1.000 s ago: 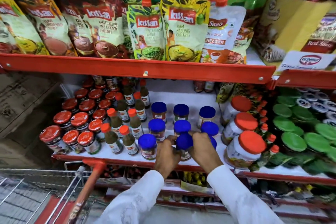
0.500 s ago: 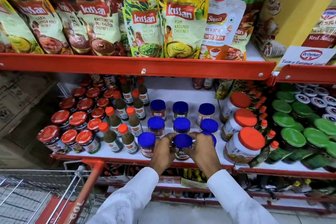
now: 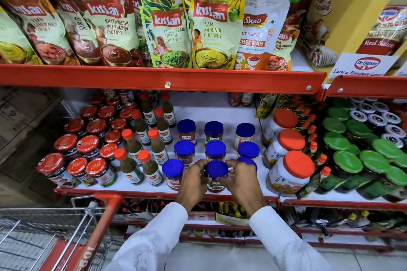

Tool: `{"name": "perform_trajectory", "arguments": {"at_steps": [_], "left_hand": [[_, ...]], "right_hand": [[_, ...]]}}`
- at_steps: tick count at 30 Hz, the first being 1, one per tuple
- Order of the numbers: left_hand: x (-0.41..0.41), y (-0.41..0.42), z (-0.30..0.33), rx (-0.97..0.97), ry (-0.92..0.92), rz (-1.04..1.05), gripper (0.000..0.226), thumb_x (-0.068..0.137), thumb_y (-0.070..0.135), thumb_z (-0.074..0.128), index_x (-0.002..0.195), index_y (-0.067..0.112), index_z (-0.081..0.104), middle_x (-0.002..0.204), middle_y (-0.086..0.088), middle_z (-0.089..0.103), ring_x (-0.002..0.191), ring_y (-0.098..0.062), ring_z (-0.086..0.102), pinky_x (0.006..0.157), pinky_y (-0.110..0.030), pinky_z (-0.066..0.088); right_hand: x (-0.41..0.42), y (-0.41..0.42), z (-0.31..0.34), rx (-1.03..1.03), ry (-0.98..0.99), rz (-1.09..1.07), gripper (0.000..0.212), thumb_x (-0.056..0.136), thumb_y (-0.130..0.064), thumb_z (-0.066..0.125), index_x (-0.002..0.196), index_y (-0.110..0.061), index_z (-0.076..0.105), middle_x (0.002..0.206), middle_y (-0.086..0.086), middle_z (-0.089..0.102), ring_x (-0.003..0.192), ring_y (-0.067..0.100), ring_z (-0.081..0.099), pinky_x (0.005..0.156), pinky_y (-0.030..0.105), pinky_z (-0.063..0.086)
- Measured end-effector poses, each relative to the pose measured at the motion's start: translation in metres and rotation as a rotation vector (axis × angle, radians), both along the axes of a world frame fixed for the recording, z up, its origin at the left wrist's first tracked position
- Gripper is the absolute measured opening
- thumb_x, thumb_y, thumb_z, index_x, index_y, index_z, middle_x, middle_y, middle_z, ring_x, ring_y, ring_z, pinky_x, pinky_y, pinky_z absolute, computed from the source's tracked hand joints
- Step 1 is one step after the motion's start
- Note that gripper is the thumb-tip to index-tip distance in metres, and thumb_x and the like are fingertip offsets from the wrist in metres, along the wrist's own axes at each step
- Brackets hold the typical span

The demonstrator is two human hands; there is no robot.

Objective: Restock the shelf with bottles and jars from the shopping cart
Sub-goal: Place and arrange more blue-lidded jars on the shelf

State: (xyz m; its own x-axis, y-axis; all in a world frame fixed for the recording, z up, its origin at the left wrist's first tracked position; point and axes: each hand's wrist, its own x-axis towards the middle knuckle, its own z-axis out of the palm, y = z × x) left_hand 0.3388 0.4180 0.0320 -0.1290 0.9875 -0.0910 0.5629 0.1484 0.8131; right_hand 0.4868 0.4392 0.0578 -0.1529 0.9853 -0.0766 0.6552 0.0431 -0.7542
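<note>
A blue-lidded jar stands at the front of the middle shelf, in the centre column of several blue-lidded jars. My left hand grips its left side and my right hand grips its right side, fingers wrapped around lid and glass. Another blue-lidded jar stands just left of my left hand. One more blue lid shows behind my right hand, its body hidden. The shopping cart with its red handle sits at the lower left; its contents are not visible.
Red-lidded jars and orange-capped sauce bottles fill the shelf's left. Large orange-lidded jars stand right, green-lidded jars beyond. Chutney pouches hang over the upper red shelf edge. A lower shelf holds more bottles.
Both hands have stayed on the front centre jar, closing more tightly around it. The view has shifted slightly downward and closer to the shelf.
</note>
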Motion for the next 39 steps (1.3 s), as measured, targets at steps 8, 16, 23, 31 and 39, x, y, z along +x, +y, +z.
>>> {"name": "perform_trajectory", "arguments": {"at_steps": [8, 16, 23, 31, 39], "left_hand": [[0.002, -0.002, 0.005, 0.028, 0.04, 0.015, 0.061, 0.079, -0.013, 0.062, 0.133, 0.017, 0.056, 0.12, -0.003, 0.069, 0.108, -0.018, 0.065, 0.09, -0.026, 0.055], [0.033, 0.015, 0.029, 0.206, 0.392, -0.166, 0.059, 0.078, 0.016, 0.061, 0.136, 0.02, 0.051, 0.129, -0.005, 0.062, 0.125, -0.025, 0.049, 0.103, -0.033, 0.044], [0.065, 0.037, 0.024, 0.173, 0.668, -0.35, 0.049, 0.079, 0.017, 0.063, 0.126, 0.019, 0.053, 0.112, -0.008, 0.068, 0.107, -0.028, 0.045, 0.087, -0.041, 0.038], [0.082, 0.034, 0.011, 0.197, 0.609, -0.222, 0.041, 0.078, 0.032, 0.067, 0.116, 0.021, 0.061, 0.1, -0.006, 0.068, 0.101, -0.025, 0.048, 0.076, -0.033, 0.035], [0.098, 0.025, 0.006, 0.184, 0.592, -0.108, 0.042, 0.075, 0.04, 0.073, 0.11, 0.02, 0.064, 0.101, 0.0, 0.072, 0.102, -0.02, 0.049, 0.084, -0.034, 0.042]], "right_hand": [[0.016, -0.004, 0.001, 0.091, 0.006, -0.002, 0.051, 0.077, -0.012, 0.081, 0.125, -0.014, 0.065, 0.111, 0.006, 0.073, 0.092, 0.015, 0.069, 0.086, 0.025, 0.055], [0.068, -0.005, 0.0, 0.175, 0.007, -0.162, 0.054, 0.071, -0.006, 0.083, 0.122, -0.013, 0.065, 0.113, 0.01, 0.07, 0.086, 0.021, 0.065, 0.073, 0.03, 0.056], [0.072, 0.004, -0.008, 0.084, 0.063, -0.084, 0.056, 0.076, -0.006, 0.078, 0.128, -0.018, 0.062, 0.119, 0.004, 0.071, 0.095, 0.02, 0.066, 0.079, 0.028, 0.055], [0.091, 0.011, -0.011, 0.097, 0.082, 0.007, 0.062, 0.078, 0.016, 0.062, 0.132, -0.016, 0.06, 0.122, 0.004, 0.07, 0.108, 0.02, 0.066, 0.094, 0.03, 0.054], [0.101, 0.013, -0.012, 0.13, 0.068, 0.03, 0.067, 0.074, 0.022, 0.055, 0.127, -0.019, 0.063, 0.101, -0.007, 0.067, 0.081, 0.005, 0.061, 0.069, 0.0, 0.045]]}}
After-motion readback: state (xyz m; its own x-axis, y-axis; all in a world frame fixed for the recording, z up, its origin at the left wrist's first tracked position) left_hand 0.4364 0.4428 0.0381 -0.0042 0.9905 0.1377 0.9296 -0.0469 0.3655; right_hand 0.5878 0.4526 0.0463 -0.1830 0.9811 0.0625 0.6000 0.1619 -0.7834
